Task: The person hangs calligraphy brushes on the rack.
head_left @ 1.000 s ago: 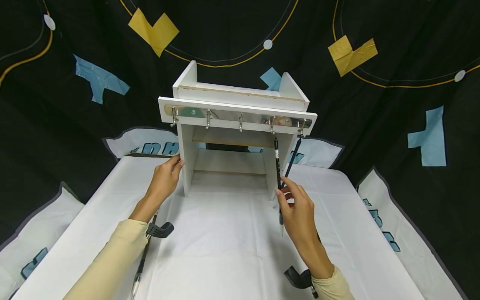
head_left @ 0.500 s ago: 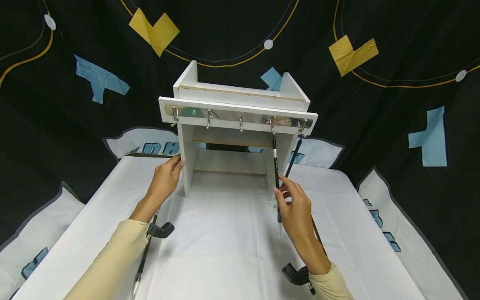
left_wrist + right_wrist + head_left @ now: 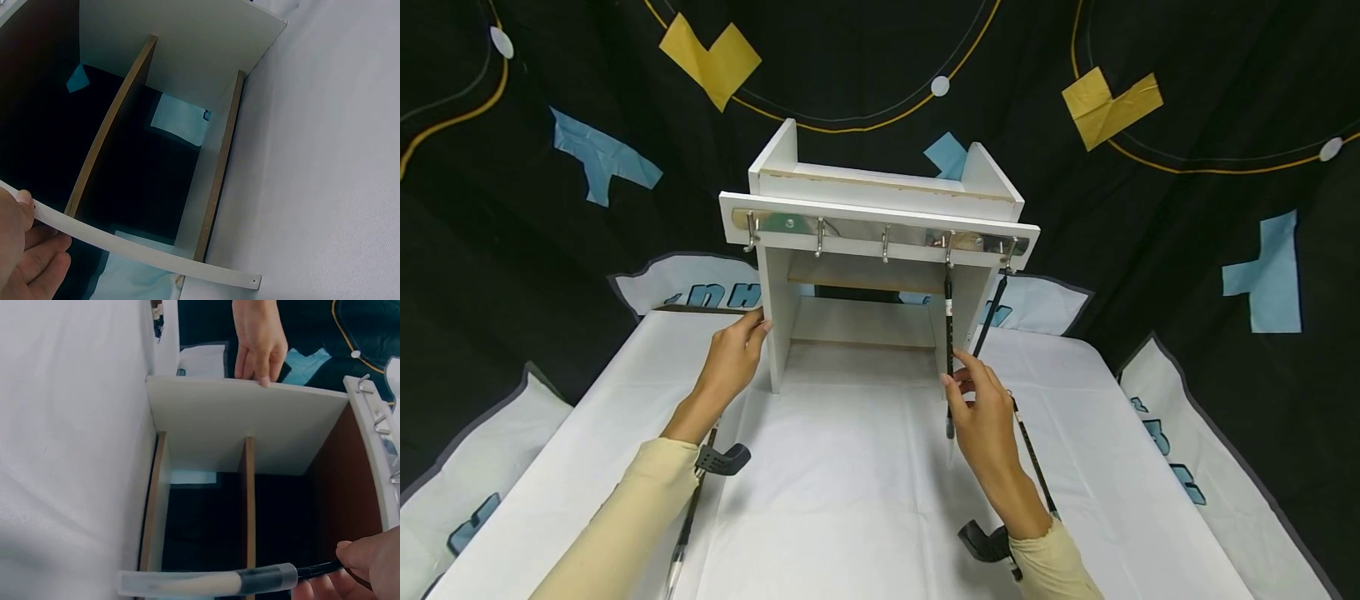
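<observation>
A small white shelf unit (image 3: 780, 333) stands on the table, with a hook rail (image 3: 850, 242) across its upper front. My left hand (image 3: 730, 358) grips the front edge of its left side panel (image 3: 131, 245), thumb inside and fingers outside. From the rail's fourth hook (image 3: 950, 250) a black-handled calligraphy brush (image 3: 949, 325) hangs tip down, almost upright. My right hand (image 3: 988, 425) pinches its lower handle between thumb and fingers. In the right wrist view a clear cap (image 3: 206, 583) covers its pale bristles. A second brush (image 3: 991, 317) hangs slanted from the rightmost hook, its lower end behind my right hand.
One capped brush (image 3: 685, 525) lies on the white cloth (image 3: 835, 500) beside my left forearm. Another brush (image 3: 1036, 462) lies to the right, partly behind my right wrist. Black curtain (image 3: 865, 50) with tape pieces backs the table.
My right hand has shifted slightly left, bringing the brush it pinches closer to upright. More of the brush lying on the right now shows. The left hand keeps its place on the panel.
</observation>
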`<state>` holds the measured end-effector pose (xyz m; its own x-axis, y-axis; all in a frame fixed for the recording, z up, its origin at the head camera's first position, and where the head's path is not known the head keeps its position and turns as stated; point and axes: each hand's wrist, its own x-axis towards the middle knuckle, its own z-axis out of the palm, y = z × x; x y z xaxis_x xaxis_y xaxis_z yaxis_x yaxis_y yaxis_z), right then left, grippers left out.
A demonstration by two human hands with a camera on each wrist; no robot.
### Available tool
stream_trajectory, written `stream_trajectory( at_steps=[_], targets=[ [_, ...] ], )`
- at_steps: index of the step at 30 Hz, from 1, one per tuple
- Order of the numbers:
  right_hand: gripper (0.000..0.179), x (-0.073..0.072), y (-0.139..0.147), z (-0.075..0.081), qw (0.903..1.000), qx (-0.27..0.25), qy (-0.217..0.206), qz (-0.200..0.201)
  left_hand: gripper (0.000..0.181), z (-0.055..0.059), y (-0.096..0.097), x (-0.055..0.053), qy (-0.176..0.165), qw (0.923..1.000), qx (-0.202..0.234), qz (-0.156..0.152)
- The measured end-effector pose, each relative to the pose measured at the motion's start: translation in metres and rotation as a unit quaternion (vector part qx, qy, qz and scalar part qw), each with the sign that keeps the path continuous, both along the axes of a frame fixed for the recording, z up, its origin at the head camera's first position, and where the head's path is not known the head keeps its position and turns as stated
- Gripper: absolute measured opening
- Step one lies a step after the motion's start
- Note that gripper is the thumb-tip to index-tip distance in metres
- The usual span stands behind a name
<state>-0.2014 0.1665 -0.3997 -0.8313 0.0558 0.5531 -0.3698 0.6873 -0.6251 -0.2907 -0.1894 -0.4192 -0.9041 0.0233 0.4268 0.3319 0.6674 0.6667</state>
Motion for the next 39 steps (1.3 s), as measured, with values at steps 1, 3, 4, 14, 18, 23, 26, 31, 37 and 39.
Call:
stream_trajectory(
  at_steps=[1,3,4,14,18,23,26,31,37,39],
  targets=[
    [0.044,-0.002,-0.001,-0.001,1.0000,0.000,0.002,0.003,0.044,0.000,0.000,0.000,0.002,1.0000,0.001,-0.001],
    [0.044,-0.006,-0.002,-0.004,1.0000,0.000,0.004,0.009,0.044,0.000,0.000,0.000,0.003,1.0000,0.001,-0.002],
    [0.044,-0.009,-0.003,-0.005,0.9999,0.000,0.004,0.011,0.044,0.000,0.000,0.000,0.004,1.0000,0.002,-0.002],
    [0.045,-0.032,-0.014,-0.015,0.9996,-0.005,-0.023,0.016,0.043,0.000,0.000,0.000,0.001,1.0000,0.000,0.000],
    [0.044,-0.041,-0.016,-0.021,0.9995,0.000,-0.029,0.016,0.043,0.000,0.000,0.000,-0.002,1.0000,0.000,-0.001],
    [0.043,-0.049,-0.019,-0.026,0.9993,0.010,-0.031,0.016,0.043,0.000,-0.001,0.000,0.000,1.0000,0.002,-0.003],
    [0.041,-0.052,-0.020,-0.027,0.9991,0.014,-0.037,0.014,0.043,0.000,0.000,-0.001,-0.002,1.0000,0.003,-0.004],
    [0.026,-0.055,-0.021,-0.030,0.9990,0.019,-0.039,0.012,0.044,0.000,0.000,-0.001,-0.006,1.0000,0.003,-0.001],
    [0.017,-0.057,-0.024,-0.030,0.9989,0.020,-0.041,0.011,0.044,0.001,0.000,-0.001,-0.012,0.9999,0.003,-0.002],
    [0.018,-0.057,-0.025,-0.029,0.9989,0.018,-0.041,0.010,0.044,0.001,0.000,0.000,-0.011,0.9999,0.002,-0.003]
  ],
)
